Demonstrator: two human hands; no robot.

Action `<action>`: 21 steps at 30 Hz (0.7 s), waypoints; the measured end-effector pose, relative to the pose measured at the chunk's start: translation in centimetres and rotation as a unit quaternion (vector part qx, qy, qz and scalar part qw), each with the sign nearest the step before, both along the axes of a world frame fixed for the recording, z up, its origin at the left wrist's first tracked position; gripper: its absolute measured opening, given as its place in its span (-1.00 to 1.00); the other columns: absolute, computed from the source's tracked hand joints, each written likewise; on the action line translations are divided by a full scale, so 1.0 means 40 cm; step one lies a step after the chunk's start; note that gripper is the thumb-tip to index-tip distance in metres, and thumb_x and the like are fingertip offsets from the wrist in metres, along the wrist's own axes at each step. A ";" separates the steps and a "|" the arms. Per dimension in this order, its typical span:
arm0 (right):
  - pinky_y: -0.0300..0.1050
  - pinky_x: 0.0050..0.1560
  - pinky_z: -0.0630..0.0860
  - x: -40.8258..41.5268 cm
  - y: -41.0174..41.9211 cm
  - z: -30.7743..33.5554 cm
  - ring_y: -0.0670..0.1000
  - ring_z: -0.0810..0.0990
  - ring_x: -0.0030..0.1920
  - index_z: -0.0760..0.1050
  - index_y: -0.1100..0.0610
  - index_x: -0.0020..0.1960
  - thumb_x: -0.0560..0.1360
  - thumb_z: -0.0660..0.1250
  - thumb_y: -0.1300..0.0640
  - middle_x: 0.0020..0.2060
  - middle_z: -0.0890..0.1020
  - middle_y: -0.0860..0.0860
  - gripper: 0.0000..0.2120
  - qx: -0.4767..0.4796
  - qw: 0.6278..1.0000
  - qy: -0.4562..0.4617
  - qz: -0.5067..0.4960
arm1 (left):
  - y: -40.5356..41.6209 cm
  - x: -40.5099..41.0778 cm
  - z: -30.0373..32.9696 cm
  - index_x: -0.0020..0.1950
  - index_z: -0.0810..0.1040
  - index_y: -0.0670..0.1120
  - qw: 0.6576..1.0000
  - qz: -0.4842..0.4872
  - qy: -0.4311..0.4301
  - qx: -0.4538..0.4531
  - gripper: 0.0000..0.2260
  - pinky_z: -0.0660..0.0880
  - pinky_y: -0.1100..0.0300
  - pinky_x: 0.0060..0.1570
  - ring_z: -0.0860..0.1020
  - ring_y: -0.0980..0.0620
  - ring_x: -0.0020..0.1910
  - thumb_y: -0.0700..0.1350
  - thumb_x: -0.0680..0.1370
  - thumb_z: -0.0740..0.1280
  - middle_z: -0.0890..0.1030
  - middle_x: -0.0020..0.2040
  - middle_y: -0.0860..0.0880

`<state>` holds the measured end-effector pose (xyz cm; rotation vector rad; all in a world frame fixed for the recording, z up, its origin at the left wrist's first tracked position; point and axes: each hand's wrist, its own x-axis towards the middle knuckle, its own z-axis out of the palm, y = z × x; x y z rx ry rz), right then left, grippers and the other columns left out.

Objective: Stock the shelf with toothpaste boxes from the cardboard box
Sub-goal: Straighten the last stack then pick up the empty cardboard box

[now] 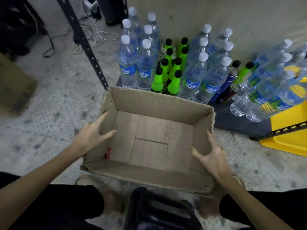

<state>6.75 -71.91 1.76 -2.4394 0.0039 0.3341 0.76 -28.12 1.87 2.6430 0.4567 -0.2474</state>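
Perhaps "Vaia" on water bottles [127, 63]

Open brown cardboard box [154, 135] sits on the speckled concrete floor [49, 110], just in front of the low dark shelf board [232, 120]. Small red wrapper [107, 153] lies inside, at box's near-left corner. Left hand [93, 135] is over box's left wall, right hand [214, 156] over the right wall. On the board behind box, L to R: clear plastic water bottles [132, 63], green bottles w/ black caps [172, 68], more water bottles. Yellow plastic bin [289, 140] is right of box, under board's right end. Black slotted metal upright [88, 47] stands behind-left of box, w/ white cables [99, 37] on floor beyond it.
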 end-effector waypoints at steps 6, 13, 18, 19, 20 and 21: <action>-0.33 0.08 0.40 -0.043 0.236 0.041 0.06 0.68 0.11 0.08 0.04 0.66 0.40 0.51 -0.23 0.15 0.71 0.11 0.01 0.001 0.996 0.018 0.083 | 0.225 -0.076 0.082 0.63 0.09 0.10 0.998 0.037 0.008 0.044 -0.18 0.50 0.04 -0.39 0.58 -0.02 -0.37 0.42 0.48 0.23 0.58 -0.37 -0.05; -0.24 0.29 0.49 -0.061 0.540 -0.003 -0.08 0.61 0.27 0.03 0.06 0.67 0.38 0.55 -0.21 0.31 0.63 -0.05 0.07 0.046 0.988 0.042 0.141 | 0.518 -0.108 0.100 0.64 0.07 0.12 0.994 0.062 0.045 0.081 -0.15 0.50 -0.05 0.09 0.57 -0.25 0.22 0.43 0.46 0.26 0.57 0.34 -0.20; -0.31 0.03 0.46 -0.059 0.714 -0.044 0.03 0.65 0.17 0.00 0.07 0.67 0.37 0.55 -0.23 0.26 0.64 -0.01 0.10 0.029 0.988 0.054 0.145 | 0.686 -0.095 0.043 0.61 0.10 0.20 0.988 0.115 0.064 0.077 -0.11 0.50 -0.08 0.17 0.51 -0.27 0.32 0.53 0.37 0.27 0.54 0.38 -0.23; -0.25 0.05 0.49 -0.059 0.737 -0.056 0.04 0.66 0.13 0.00 0.06 0.67 0.35 0.54 -0.26 0.22 0.63 -0.05 0.12 0.024 0.987 0.061 0.146 | 0.707 -0.092 0.028 0.60 0.10 0.23 0.987 0.125 0.072 0.069 -0.11 0.50 -0.09 0.19 0.50 -0.27 0.34 0.55 0.36 0.27 0.52 0.39 -0.24; -0.21 0.05 0.50 -0.055 0.761 -0.071 0.04 0.65 0.09 -0.01 0.05 0.67 0.34 0.52 -0.29 0.16 0.59 -0.10 0.13 0.021 0.986 0.073 0.146 | 0.726 -0.087 0.009 0.59 0.11 0.23 0.986 0.135 0.076 0.058 -0.13 0.48 -0.09 0.21 0.49 -0.27 0.36 0.54 0.37 0.28 0.50 0.42 -0.23; -0.18 0.07 0.52 -0.054 0.779 -0.083 0.06 0.64 0.09 -0.02 0.04 0.68 0.33 0.51 -0.31 0.11 0.60 -0.07 0.13 0.021 0.986 0.083 0.143 | 0.741 -0.084 -0.013 0.59 0.13 0.22 0.986 0.140 0.077 0.047 -0.14 0.47 -0.09 0.22 0.48 -0.27 0.37 0.51 0.39 0.30 0.48 0.44 -0.22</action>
